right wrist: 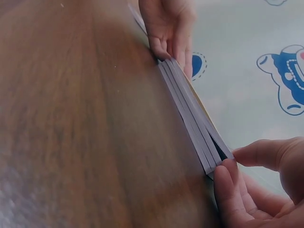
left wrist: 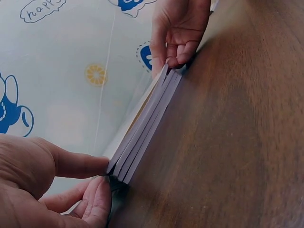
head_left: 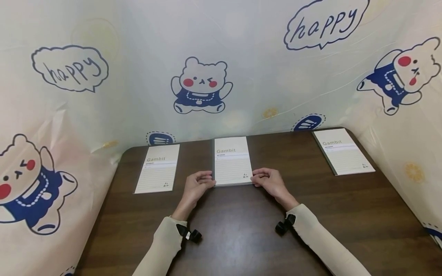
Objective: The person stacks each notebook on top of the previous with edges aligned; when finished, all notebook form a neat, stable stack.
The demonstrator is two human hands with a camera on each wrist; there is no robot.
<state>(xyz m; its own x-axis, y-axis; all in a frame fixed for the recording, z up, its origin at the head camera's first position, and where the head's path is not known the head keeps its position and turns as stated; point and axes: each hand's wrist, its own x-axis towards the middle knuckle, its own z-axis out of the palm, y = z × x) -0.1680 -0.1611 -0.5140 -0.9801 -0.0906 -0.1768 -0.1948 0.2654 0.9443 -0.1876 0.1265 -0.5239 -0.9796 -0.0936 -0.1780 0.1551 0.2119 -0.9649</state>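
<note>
A stack of notebooks (head_left: 232, 161) with "Gambit" on the pale cover lies mid-table near the back edge. My left hand (head_left: 198, 187) pinches the near left corner of the top notebook (left wrist: 137, 130) between thumb and fingertips. At the near right corner my right hand (head_left: 271, 181) holds the same notebook, thumb above and fingers below. Its edge is raised at the right, and a dark gap shows over the notebooks beneath (right wrist: 192, 126). The far end of the stack is hidden in both wrist views.
One "Gambit" notebook (head_left: 157, 168) lies to the left, another notebook (head_left: 343, 151) at the back right near the table's corner. Behind the brown wooden table (head_left: 235, 237) hangs a pale printed curtain (head_left: 145, 76). Black wrist cameras (head_left: 189, 234) sit on both sleeves.
</note>
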